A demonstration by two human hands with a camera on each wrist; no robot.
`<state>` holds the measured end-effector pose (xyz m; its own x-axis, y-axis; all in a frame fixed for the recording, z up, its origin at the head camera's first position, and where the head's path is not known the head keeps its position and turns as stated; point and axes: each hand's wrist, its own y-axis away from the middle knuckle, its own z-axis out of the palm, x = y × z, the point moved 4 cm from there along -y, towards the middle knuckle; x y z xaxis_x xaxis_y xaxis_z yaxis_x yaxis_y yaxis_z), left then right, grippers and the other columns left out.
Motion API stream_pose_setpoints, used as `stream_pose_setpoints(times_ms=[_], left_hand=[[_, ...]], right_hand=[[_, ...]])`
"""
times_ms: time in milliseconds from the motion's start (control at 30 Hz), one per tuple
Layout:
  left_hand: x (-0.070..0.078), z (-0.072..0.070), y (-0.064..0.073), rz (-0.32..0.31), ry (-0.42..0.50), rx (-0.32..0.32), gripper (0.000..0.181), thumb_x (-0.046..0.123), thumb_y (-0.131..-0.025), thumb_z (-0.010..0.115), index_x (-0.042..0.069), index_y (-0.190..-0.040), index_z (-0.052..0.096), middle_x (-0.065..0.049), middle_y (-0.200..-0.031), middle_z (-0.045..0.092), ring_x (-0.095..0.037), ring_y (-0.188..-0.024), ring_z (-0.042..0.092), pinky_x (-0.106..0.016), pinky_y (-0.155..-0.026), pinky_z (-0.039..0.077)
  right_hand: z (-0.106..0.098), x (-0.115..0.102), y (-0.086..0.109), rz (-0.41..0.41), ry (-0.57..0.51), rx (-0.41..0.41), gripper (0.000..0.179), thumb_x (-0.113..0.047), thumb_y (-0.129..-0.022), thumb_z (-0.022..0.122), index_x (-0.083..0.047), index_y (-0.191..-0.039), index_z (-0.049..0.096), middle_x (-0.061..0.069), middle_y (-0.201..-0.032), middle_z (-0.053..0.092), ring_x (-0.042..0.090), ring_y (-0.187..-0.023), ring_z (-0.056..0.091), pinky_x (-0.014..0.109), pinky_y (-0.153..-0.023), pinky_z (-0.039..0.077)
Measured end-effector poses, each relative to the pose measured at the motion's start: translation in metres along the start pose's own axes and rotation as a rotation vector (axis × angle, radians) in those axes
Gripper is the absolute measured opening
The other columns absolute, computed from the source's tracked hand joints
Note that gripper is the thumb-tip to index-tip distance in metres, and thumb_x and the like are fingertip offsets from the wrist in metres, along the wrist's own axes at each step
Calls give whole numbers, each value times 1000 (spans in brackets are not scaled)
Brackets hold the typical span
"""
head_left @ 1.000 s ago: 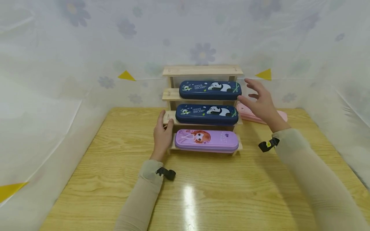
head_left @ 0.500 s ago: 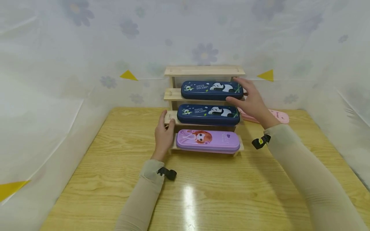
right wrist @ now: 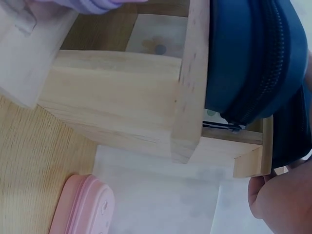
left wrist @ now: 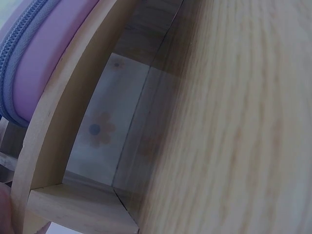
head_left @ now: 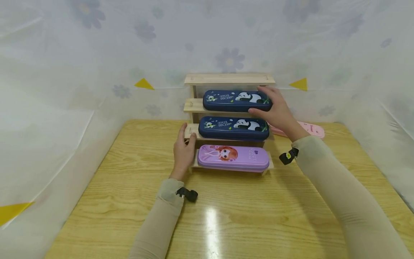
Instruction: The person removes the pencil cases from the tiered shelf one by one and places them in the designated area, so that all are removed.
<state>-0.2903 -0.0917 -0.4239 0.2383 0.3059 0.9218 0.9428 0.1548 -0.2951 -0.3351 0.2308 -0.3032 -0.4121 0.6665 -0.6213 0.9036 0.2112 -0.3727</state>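
A stepped wooden rack [head_left: 229,78] stands at the back of the table in the head view. Two navy panda pencil cases lie on its middle shelves: the upper pencil case [head_left: 223,100] and the lower pencil case [head_left: 218,130]. On the bottom shelf is a purple pencil case [head_left: 245,158] with a doll picture. My right hand [head_left: 275,109] grips the upper navy case by its right end, thumb at the front, fingers over the back. At the rack's left side, my left hand [head_left: 183,153] holds the end of a shelf between thumb and fingers; most of those fingers are hidden.
A pink pencil case [head_left: 312,129] lies on the table right of the rack, partly behind my right hand. The rack's top shelf is bare. Behind the wooden table [head_left: 136,172] hangs a flowered white curtain [head_left: 161,46] with yellow triangles.
My right hand has come leftward from beside the upper navy case and closed round its right end. My left hand has kept its place at the rack.
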Motion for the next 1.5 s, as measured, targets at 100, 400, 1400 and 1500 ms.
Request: stream_pose_setpoints(times_ms=[100, 400, 1400, 1500], left_hand=[[0, 0, 0, -7, 1, -3, 56, 37, -102, 51, 24, -154, 35, -1, -150, 46, -16, -133, 45, -37, -110, 36], [-1, 0, -1, 0, -4, 3, 56, 37, -102, 52, 23, -154, 35, -1, -149, 46, -16, -133, 45, -37, -111, 35], [2, 2, 1, -23, 1, -6, 57, 39, -102, 51, 25, -154, 35, -2, -150, 45, -17, -134, 44, -37, -110, 36], [2, 1, 1, -15, 2, -3, 56, 37, -102, 51, 24, -154, 35, -3, -149, 47, -17, -132, 46, -37, -108, 38]], right_hand=[[2, 1, -2, 24, 7, -23, 90, -45, -82, 79, -21, -156, 33, 9, -159, 23, 32, -144, 22, 62, -114, 18], [6, 7, -4, 84, -13, -48, 94, -48, -80, 79, -24, -157, 30, 12, -159, 20, 36, -142, 24, 63, -112, 22], [2, 4, 3, 43, 16, 0, 85, -34, -83, 80, -15, -154, 36, 18, -146, 31, 40, -131, 33, 59, -110, 28], [1, 2, 4, 46, 22, -9, 87, -34, -83, 80, -14, -154, 35, 19, -147, 30, 40, -132, 33, 60, -111, 27]])
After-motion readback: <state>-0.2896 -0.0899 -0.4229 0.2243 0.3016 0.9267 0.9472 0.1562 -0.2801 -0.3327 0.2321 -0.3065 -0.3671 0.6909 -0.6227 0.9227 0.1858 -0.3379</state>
